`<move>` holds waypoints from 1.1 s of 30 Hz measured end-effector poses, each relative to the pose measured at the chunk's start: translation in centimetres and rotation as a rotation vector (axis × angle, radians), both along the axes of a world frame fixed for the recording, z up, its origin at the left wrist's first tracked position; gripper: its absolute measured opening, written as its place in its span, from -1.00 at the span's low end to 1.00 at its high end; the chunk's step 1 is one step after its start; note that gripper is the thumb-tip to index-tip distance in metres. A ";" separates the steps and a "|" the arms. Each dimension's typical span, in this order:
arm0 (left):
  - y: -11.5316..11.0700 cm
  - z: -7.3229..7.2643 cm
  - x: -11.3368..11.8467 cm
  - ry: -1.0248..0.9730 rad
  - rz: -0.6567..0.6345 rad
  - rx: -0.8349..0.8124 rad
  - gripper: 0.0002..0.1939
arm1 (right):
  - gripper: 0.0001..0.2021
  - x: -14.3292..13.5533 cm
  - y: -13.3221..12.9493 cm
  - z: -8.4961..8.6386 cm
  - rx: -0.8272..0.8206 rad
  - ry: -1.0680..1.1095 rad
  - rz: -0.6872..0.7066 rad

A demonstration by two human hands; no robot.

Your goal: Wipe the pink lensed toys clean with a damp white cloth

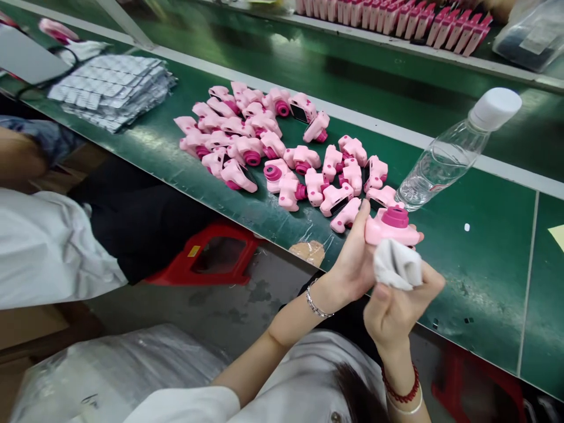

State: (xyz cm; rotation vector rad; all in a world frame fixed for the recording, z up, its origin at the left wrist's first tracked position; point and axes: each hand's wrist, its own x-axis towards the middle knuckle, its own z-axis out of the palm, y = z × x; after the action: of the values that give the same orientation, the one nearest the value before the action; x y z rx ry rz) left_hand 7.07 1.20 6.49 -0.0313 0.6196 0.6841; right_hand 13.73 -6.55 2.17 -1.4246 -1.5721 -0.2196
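Note:
A pink toy camera point(374, 234) with a dark pink lens facing up is held in my left hand point(356, 264), over the table's front edge. My right hand point(396, 311) pinches a bunched white cloth point(396, 264) right beside the camera's lower side. Just beyond my hands, many similar pink cameras point(251, 150) lie in a loose pile on the green table point(480, 264), turned in different directions. Some show dark screens, others their lenses.
A clear water bottle point(445, 158) with a white cap stands behind my hands. Stacked silvery packets point(112, 88) lie at the far left. Pink parts point(396, 20) line the upper shelf. A person in white point(53, 241) sits at the left, near a red stool point(211, 255).

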 end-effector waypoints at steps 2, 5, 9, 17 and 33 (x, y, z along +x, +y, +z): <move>-0.1 -0.3 0.1 -0.068 -0.056 0.007 -0.34 | -0.69 0.0 0.5 0.4 -0.048 -0.110 0.038; -0.3 -0.1 0.0 -0.098 -0.062 -0.008 -0.46 | -0.64 0.9 1.0 -0.4 0.020 -0.143 -0.048; -1.0 1.3 -0.7 -0.042 0.037 0.007 -0.38 | -0.64 3.4 1.3 -2.0 0.032 -0.006 -0.255; -1.5 3.4 -1.4 -0.079 0.051 -0.075 -0.27 | -0.56 2.6 -0.3 -0.5 -0.106 0.779 -0.313; -2.8 -2.8 -2.8 -0.032 -0.032 0.753 -0.34 | -0.50 3.2 -0.2 0.1 -0.225 0.939 -0.007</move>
State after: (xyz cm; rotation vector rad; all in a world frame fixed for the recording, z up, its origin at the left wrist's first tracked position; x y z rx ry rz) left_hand 4.30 -1.56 3.69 0.6629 0.3007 0.8485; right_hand 16.97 -6.70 2.31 -1.3900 -0.8189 0.5721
